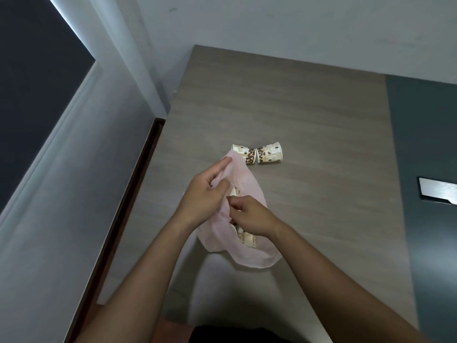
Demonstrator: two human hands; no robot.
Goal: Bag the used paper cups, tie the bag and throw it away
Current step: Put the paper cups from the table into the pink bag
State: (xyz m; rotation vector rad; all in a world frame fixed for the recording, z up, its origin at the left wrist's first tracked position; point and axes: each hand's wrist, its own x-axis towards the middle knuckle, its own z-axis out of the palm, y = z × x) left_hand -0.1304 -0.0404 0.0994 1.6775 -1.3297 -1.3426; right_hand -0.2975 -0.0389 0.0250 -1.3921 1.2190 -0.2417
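Grey-brown table against pale wall, cups beside bag.

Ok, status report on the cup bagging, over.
Left hand and right hand both gripping pink bag. A cup or more inside; two cups lying on table. Nothing blocking.

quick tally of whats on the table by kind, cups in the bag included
Paper cups lying loose on the table: 2
Paper cups visible inside the bag: 2; more may be hidden
Pink plastic bag: 1
Silver flat object at the right edge: 1
Total: 6
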